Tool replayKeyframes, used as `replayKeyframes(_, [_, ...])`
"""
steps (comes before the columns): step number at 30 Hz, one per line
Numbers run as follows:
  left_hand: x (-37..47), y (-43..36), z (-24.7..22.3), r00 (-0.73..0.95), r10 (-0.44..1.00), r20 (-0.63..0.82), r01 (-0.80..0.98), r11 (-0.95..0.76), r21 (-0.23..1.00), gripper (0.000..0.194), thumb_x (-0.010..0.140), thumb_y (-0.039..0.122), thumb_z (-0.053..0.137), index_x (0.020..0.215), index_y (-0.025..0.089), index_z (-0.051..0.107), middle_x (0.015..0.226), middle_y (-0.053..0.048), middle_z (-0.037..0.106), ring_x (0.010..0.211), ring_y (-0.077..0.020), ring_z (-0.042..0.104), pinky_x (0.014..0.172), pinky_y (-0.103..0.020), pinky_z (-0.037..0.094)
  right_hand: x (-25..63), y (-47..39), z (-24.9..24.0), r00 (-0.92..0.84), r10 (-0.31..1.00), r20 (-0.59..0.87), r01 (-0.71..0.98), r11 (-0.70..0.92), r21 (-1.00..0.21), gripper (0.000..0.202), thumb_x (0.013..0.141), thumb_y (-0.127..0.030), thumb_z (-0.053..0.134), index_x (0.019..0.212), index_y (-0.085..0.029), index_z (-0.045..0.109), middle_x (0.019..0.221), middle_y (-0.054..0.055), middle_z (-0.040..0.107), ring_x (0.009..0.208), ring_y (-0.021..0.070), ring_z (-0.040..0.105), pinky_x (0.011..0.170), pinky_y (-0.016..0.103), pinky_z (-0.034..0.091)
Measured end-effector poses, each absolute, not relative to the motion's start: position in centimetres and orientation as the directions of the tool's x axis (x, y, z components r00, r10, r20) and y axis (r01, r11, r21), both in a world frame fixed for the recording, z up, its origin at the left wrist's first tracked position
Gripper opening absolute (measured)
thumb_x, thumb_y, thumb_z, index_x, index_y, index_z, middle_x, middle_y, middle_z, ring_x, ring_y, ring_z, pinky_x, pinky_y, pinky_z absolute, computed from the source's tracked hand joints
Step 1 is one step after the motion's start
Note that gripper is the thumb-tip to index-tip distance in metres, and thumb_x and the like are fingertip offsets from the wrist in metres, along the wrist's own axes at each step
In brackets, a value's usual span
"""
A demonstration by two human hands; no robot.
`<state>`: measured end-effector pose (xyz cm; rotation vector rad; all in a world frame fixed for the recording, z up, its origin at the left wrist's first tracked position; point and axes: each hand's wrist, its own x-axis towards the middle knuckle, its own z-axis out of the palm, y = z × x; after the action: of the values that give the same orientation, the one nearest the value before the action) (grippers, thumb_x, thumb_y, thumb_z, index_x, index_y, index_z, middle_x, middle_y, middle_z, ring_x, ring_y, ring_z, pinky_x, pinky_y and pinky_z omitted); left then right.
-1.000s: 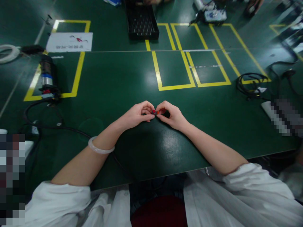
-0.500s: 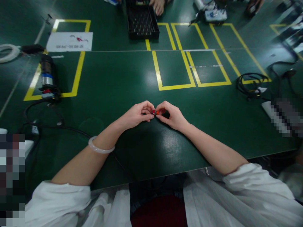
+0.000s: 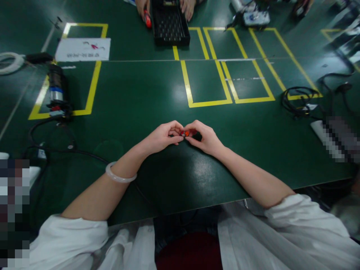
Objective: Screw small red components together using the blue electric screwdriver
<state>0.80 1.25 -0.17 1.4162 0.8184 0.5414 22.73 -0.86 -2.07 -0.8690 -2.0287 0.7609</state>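
A small red and orange part (image 3: 185,133) is pinched between the fingertips of both hands, over the green table (image 3: 140,86). My left hand (image 3: 165,134) holds its left end between thumb and fingers. On the other side, my right hand (image 3: 204,137) grips the orange end, its thumb and fingers closed. The fingertips of the two hands nearly meet, and they hide most of the part, so its exact shape is too small to tell.
Across the table, another person's hands (image 3: 188,8) hold a black tray (image 3: 171,40), one beside a red object (image 3: 147,19). A black cylindrical tool (image 3: 57,88) and a white sheet (image 3: 83,49) lie left. A coiled black cable (image 3: 298,101) is at right.
The other person's second hand has come into view left of the black tray with a red object, and the tray has shifted slightly. My hands have hardly moved.
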Motion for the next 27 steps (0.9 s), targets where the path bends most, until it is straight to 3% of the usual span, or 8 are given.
replayKeyframes(10, [0.5, 1.5, 0.4, 0.629, 0.741, -0.236, 0.203, 0.136, 0.970, 0.038, 0.086, 0.042, 0.077, 0.105, 0.012, 0.063, 0.086, -0.005, 0.067, 0.081, -0.0167, 0.066, 0.073, -0.030, 0.056, 22.8, -0.7, -2.0, -0.449, 0.822, 0.350, 0.359, 0.525, -0.772, 0.011, 0.090, -0.022, 0.067, 0.100, -0.020, 0.063, 0.094, 0.003, 0.066, 0.079, 0.0154, 0.063, 0.072, 0.029, 0.052])
replayKeyframes(14, [-0.2, 2.1, 1.1, 0.649, 0.720, -0.246, 0.306, 0.049, 0.951, 0.040, 0.092, 0.051, 0.066, 0.106, 0.013, 0.065, 0.093, -0.008, 0.070, 0.082, -0.0191, 0.067, 0.073, -0.032, 0.056, 22.8, -0.8, -1.8, -0.453, 0.840, 0.299, 0.385, 0.487, -0.784, 0.010, 0.089, -0.024, 0.068, 0.097, -0.021, 0.062, 0.090, 0.002, 0.065, 0.078, 0.0158, 0.062, 0.072, 0.030, 0.051])
replayKeyframes(17, [-2.2, 3.4, 2.1, 0.563, 0.809, -0.169, 0.410, -0.096, 0.907, 0.039, 0.098, 0.047, 0.059, 0.115, 0.013, 0.065, 0.098, -0.009, 0.072, 0.090, -0.0206, 0.068, 0.083, -0.036, 0.056, 22.9, -0.7, -1.7, -0.445, 0.848, 0.287, 0.373, 0.467, -0.802, 0.010, 0.089, -0.023, 0.067, 0.096, -0.020, 0.062, 0.088, 0.002, 0.065, 0.077, 0.0150, 0.062, 0.073, 0.029, 0.051])
replayKeyframes(19, [-4.5, 4.6, 3.0, 0.406, 0.913, -0.039, 0.552, -0.211, 0.807, 0.038, 0.100, 0.043, 0.057, 0.121, 0.013, 0.065, 0.106, -0.008, 0.071, 0.099, -0.0210, 0.067, 0.093, -0.037, 0.053, 22.9, -0.7, -1.6, -0.447, 0.847, 0.288, 0.353, 0.463, -0.813, 0.009, 0.089, -0.022, 0.068, 0.096, -0.020, 0.062, 0.087, 0.001, 0.065, 0.076, 0.0144, 0.062, 0.073, 0.029, 0.051])
replayKeyframes(21, [-7.5, 5.8, 3.8, 0.218, 0.970, 0.105, 0.745, -0.235, 0.625, 0.039, 0.101, 0.039, 0.056, 0.128, 0.012, 0.063, 0.121, -0.009, 0.067, 0.110, -0.0219, 0.063, 0.103, -0.039, 0.048, 22.9, -0.6, -1.7, -0.450, 0.843, 0.294, 0.333, 0.464, -0.821, 0.010, 0.089, -0.022, 0.068, 0.097, -0.019, 0.063, 0.088, 0.002, 0.065, 0.075, 0.0139, 0.062, 0.073, 0.028, 0.051])
replayKeyframes(24, [-12.7, 7.0, 4.5, -0.048, 0.970, 0.240, 0.954, -0.026, 0.297, 0.050, 0.100, 0.038, 0.056, 0.142, 0.012, 0.052, 0.144, -0.009, 0.053, 0.137, -0.0269, 0.045, 0.120, -0.044, 0.032, 22.8, -0.5, -2.0, -0.450, 0.843, 0.296, 0.318, 0.461, -0.828, 0.011, 0.089, -0.022, 0.068, 0.098, -0.018, 0.064, 0.089, 0.002, 0.066, 0.075, 0.0134, 0.062, 0.072, 0.028, 0.051])
replayKeyframes(27, [-17.4, 7.0, 4.3, -0.295, 0.931, 0.215, 0.948, 0.258, 0.185, 0.071, 0.100, 0.058, 0.045, 0.154, 0.014, 0.028, 0.163, -0.007, 0.029, 0.149, -0.0336, 0.021, 0.124, -0.052, 0.021, 22.9, -0.5, -2.1, -0.443, 0.850, 0.284, 0.328, 0.449, -0.831, 0.010, 0.090, -0.023, 0.068, 0.098, -0.018, 0.064, 0.089, 0.002, 0.067, 0.075, 0.0133, 0.062, 0.072, 0.028, 0.051])
